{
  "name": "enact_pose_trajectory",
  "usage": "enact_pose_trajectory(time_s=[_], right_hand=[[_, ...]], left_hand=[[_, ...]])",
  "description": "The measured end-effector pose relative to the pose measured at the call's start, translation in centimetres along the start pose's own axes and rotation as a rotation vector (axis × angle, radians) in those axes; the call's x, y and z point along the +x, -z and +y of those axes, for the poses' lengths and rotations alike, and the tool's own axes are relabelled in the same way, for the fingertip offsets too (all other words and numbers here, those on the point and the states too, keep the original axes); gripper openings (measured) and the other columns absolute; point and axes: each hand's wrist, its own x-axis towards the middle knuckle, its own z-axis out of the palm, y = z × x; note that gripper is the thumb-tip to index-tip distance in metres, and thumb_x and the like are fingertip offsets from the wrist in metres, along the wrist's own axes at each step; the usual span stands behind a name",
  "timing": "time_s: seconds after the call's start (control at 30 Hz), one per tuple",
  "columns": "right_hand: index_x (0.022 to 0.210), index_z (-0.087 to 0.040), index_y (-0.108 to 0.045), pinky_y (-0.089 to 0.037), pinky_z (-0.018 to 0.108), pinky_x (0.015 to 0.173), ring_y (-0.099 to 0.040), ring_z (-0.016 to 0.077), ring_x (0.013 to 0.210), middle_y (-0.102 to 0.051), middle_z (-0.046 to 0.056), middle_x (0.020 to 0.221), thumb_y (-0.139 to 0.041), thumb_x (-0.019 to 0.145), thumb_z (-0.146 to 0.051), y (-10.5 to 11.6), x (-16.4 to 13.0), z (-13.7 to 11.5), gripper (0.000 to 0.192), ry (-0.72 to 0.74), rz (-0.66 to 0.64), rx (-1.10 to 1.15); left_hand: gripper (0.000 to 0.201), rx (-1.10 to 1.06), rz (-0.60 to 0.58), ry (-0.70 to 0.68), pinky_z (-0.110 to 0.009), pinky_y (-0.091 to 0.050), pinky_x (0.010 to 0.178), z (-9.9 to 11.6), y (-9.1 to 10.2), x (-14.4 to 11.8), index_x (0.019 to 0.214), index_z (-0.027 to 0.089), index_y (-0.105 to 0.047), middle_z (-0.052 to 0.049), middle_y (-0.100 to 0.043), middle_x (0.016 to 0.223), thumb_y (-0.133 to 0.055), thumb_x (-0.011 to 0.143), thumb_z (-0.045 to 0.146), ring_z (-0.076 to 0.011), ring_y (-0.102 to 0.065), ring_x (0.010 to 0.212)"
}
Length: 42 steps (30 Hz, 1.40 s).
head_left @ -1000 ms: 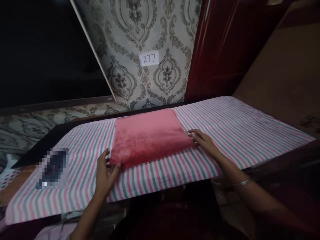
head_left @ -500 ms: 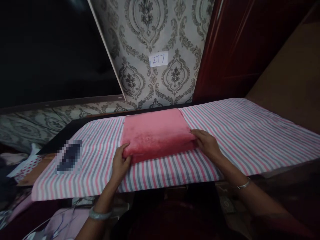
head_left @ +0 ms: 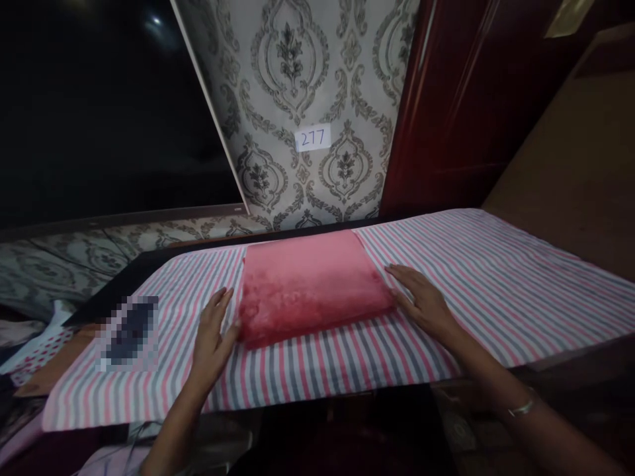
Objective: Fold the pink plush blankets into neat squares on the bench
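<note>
A pink plush cloth (head_left: 312, 284), folded into a thick flat rectangle, lies on the striped tablecloth (head_left: 446, 277). What kind of cloth it is I cannot tell for certain. My left hand (head_left: 213, 340) is beside its left edge, fingers apart, the thumb close to or touching the front left corner. On the other side my right hand (head_left: 421, 301) is open too, its fingers stretched out past the right edge and its thumb at the front right corner. Neither hand grips the cloth.
A dark pixelated object (head_left: 131, 330) lies on the left of the tablecloth. Behind stand a large black screen (head_left: 109, 112), a patterned wall with a paper (head_left: 312, 137) marked 277, and a dark red door (head_left: 461, 99). White dotted material (head_left: 40, 347) lies at far left.
Both hands have let go of the folded cloth's front corners and moved outward, fingers now spread. The cloth's front edge has settled flatter. The view has tilted up slightly.
</note>
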Motion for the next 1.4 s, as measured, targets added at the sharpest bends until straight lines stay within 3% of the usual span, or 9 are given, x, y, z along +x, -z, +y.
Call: enact_pose_trajectory(time_s=[0.07,0.2,0.3,0.47,0.67,0.87,1.1,1.3,1.4], right_hand=[[0.153,-0.023,-0.045,-0.034,0.054,0.118,-0.043,0.0306,0.143,-0.051,0.012,0.153,-0.042,0.101,-0.049,-0.8,3.6,-1.9,0.058,0.002,-0.099,-0.039],[0.159,-0.02,-0.035,-0.024,0.053,0.121,-0.025,0.0338,0.152,-0.029,0.015,0.165,-0.041,0.1,-0.056,-4.5,11.9,-5.7,0.069,-0.026,-0.363,-0.176],[0.161,-0.02,-0.03,-0.014,0.057,0.122,-0.015,0.0334,0.155,-0.022,0.015,0.167,-0.035,0.102,-0.056,-7.7,15.5,-6.2,0.069,-0.138,-0.454,-0.291],[0.158,-0.018,-0.036,-0.013,0.058,0.121,-0.02,0.0353,0.154,-0.028,0.018,0.165,-0.036,0.101,-0.058,-11.3,14.2,-3.4,0.07,-0.225,-0.394,-0.382],[0.158,-0.019,-0.036,-0.019,0.055,0.12,-0.021,0.0356,0.153,-0.029,0.018,0.165,-0.036,0.1,-0.065,-12.6,12.3,-1.9,0.074,-0.254,-0.367,-0.346],[0.158,-0.016,-0.036,-0.02,0.053,0.12,-0.023,0.0351,0.153,-0.03,0.02,0.164,-0.037,0.1,-0.063,-12.6,12.6,-1.8,0.074,-0.248,-0.373,-0.346],[0.159,-0.018,-0.033,-0.022,0.056,0.118,-0.021,0.0359,0.153,-0.027,0.019,0.165,-0.036,0.101,-0.059,-12.4,12.5,-1.4,0.071,-0.242,-0.406,-0.335],[0.16,-0.024,-0.033,-0.028,0.06,0.115,-0.031,0.0359,0.149,-0.036,0.016,0.162,-0.03,0.103,-0.051,-10.0,16.7,-2.1,0.063,-0.22,-0.523,-0.255],[0.159,-0.03,-0.035,-0.024,0.062,0.117,-0.025,0.0357,0.152,-0.032,0.01,0.165,-0.03,0.104,-0.051,-9.5,19.4,-3.8,0.058,-0.141,-0.52,-0.251]], left_hand=[[0.06,0.106,-0.05,-0.034,-0.056,-0.032,0.12,1.5,-1.0,2.8,0.15,0.018,-0.045,-0.018,-0.044,0.156,-0.043,0.098,0.047,-0.0327,-0.038,0.148],[0.07,0.294,-0.326,0.007,-0.057,-0.026,0.122,5.6,-4.3,9.4,0.154,0.01,-0.039,-0.023,-0.034,0.162,-0.044,0.097,0.051,-0.0347,-0.027,0.153],[0.075,0.435,-0.449,0.092,-0.061,-0.015,0.123,7.1,-6.3,12.7,0.156,0.008,-0.034,-0.025,-0.023,0.165,-0.044,0.097,0.053,-0.0376,-0.016,0.155],[0.075,0.532,-0.473,0.144,-0.067,-0.017,0.118,5.8,-9.2,11.8,0.158,0.016,-0.034,-0.023,-0.019,0.166,-0.042,0.097,0.059,-0.0435,-0.017,0.154],[0.075,0.587,-0.431,0.068,-0.07,-0.022,0.114,4.1,-11.3,10.0,0.157,0.015,-0.037,-0.026,-0.025,0.164,-0.042,0.096,0.059,-0.0459,-0.023,0.151],[0.072,0.584,-0.429,0.058,-0.07,-0.024,0.113,3.8,-11.6,10.2,0.156,0.018,-0.04,-0.024,-0.031,0.163,-0.043,0.096,0.058,-0.0449,-0.026,0.151],[0.077,0.483,-0.481,0.154,-0.068,-0.015,0.118,4.3,-10.5,10.2,0.158,0.02,-0.035,-0.021,-0.021,0.167,-0.04,0.095,0.064,-0.041,-0.016,0.155],[0.067,0.316,-0.582,0.182,-0.051,-0.026,0.121,4.9,-7.2,14.4,0.157,0.017,-0.036,-0.017,-0.032,0.164,-0.037,0.099,0.053,-0.0303,-0.028,0.153],[0.068,0.341,-0.563,0.124,-0.056,-0.018,0.123,5.7,-7.1,17.2,0.159,0.02,-0.031,-0.015,-0.025,0.167,-0.037,0.099,0.052,-0.0315,-0.02,0.155]])
